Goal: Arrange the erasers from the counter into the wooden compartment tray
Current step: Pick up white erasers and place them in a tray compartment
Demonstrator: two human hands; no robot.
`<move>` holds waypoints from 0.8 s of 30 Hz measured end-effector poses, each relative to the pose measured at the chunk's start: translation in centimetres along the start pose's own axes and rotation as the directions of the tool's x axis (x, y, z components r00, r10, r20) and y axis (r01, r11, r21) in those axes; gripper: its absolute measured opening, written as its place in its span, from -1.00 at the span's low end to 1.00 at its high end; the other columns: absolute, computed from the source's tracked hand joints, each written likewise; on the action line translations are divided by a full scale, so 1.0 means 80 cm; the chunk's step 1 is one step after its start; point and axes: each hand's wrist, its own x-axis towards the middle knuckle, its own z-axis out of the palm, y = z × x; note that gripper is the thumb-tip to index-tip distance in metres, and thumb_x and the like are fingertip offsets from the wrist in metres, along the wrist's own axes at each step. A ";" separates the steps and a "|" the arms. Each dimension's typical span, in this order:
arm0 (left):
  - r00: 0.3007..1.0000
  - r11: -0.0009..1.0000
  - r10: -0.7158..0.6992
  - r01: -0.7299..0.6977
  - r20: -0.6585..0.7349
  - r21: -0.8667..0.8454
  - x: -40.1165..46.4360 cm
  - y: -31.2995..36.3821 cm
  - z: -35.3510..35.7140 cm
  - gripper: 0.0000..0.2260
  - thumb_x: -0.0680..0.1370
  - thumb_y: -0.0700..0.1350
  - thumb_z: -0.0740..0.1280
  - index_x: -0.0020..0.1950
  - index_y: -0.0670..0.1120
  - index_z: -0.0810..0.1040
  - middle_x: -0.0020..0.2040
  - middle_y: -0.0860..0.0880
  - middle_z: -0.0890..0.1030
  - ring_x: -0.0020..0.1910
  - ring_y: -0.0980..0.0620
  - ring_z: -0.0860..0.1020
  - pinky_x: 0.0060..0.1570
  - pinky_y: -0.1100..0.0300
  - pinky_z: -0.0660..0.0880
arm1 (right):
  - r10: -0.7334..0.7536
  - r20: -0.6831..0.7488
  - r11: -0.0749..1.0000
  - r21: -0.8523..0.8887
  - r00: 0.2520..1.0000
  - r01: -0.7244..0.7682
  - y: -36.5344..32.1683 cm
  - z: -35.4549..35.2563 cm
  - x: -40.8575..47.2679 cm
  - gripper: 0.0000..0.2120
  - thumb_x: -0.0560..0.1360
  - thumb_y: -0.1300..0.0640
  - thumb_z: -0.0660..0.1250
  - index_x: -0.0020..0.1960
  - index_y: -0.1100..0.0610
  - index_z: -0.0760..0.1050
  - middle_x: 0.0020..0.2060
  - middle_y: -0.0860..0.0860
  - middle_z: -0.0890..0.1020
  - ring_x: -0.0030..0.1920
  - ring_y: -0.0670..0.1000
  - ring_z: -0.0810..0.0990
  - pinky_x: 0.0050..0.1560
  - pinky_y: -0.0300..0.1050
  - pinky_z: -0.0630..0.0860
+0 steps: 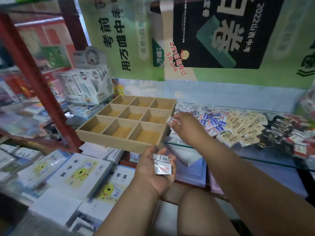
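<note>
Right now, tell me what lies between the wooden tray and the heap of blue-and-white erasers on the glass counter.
In the head view, the right hand fills that stretch, pinching one eraser at the wooden tray's right edge, left of the blue-and-white erasers.

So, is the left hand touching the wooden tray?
Apart. The head view shows the left hand, cupping a few erasers, just in front of the tray, with notebooks visible between its fingertips and the front wall.
</note>
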 end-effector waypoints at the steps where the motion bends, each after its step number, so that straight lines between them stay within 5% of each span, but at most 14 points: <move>1: 1.000 1.000 0.030 -0.030 0.000 -0.006 -0.003 0.008 -0.004 -0.77 0.53 0.03 0.31 -0.08 -0.14 0.53 -0.03 -0.09 0.52 -0.35 -0.06 0.50 -0.56 0.28 0.48 | -0.042 -0.005 0.998 0.039 0.999 0.043 -0.015 0.005 -0.002 -0.78 0.54 0.06 0.27 0.08 0.18 0.52 -0.01 0.18 0.57 0.02 0.19 0.54 -0.15 -0.14 0.32; 5: 0.987 0.983 0.155 -0.158 -0.041 -0.089 -0.024 0.046 -0.022 -0.74 0.56 0.02 0.26 -0.16 -0.16 0.49 -0.05 -0.09 0.51 -0.26 -0.05 0.48 -0.57 0.28 0.49 | -0.059 0.038 0.976 0.213 0.998 0.049 -0.077 0.039 -0.020 -0.78 0.60 0.05 0.14 0.16 0.17 0.36 -0.02 0.18 0.58 -0.03 0.18 0.54 -0.17 -0.09 0.35; 14: 0.940 0.934 0.317 -0.332 -0.123 -0.133 -0.063 0.126 -0.042 -0.74 0.60 0.02 0.22 -0.08 -0.17 0.51 -0.05 -0.18 0.51 -0.23 -0.07 0.49 -0.52 0.21 0.53 | -0.100 -0.024 0.987 0.121 0.995 0.103 -0.091 0.080 -0.033 -0.72 0.62 -0.04 0.08 0.21 0.11 0.33 -0.09 0.11 0.64 -0.10 0.20 0.59 -0.25 -0.08 0.29; 19: 0.935 0.930 0.349 -0.354 -0.061 -0.101 -0.079 0.163 -0.027 -0.68 0.59 -0.01 0.13 -0.05 -0.22 0.54 -0.13 -0.23 0.55 -0.23 -0.09 0.50 -0.52 0.23 0.52 | -0.135 0.025 0.984 0.120 0.990 0.131 -0.085 0.068 -0.037 -0.71 0.61 -0.08 0.08 0.23 0.04 0.36 -0.11 0.02 0.62 -0.13 0.07 0.58 -0.24 -0.11 0.36; 24: 0.947 0.948 0.318 -0.317 0.052 -0.029 -0.068 0.211 0.002 -0.73 0.55 -0.11 0.10 -0.01 -0.25 0.51 -0.21 -0.22 0.55 -0.24 -0.09 0.51 -0.51 0.25 0.51 | -0.163 -0.101 0.942 0.280 0.981 0.186 -0.094 0.053 0.023 -0.77 0.57 0.00 0.22 0.17 0.04 0.49 -0.02 -0.06 0.48 0.01 -0.02 0.49 -0.06 -0.16 0.40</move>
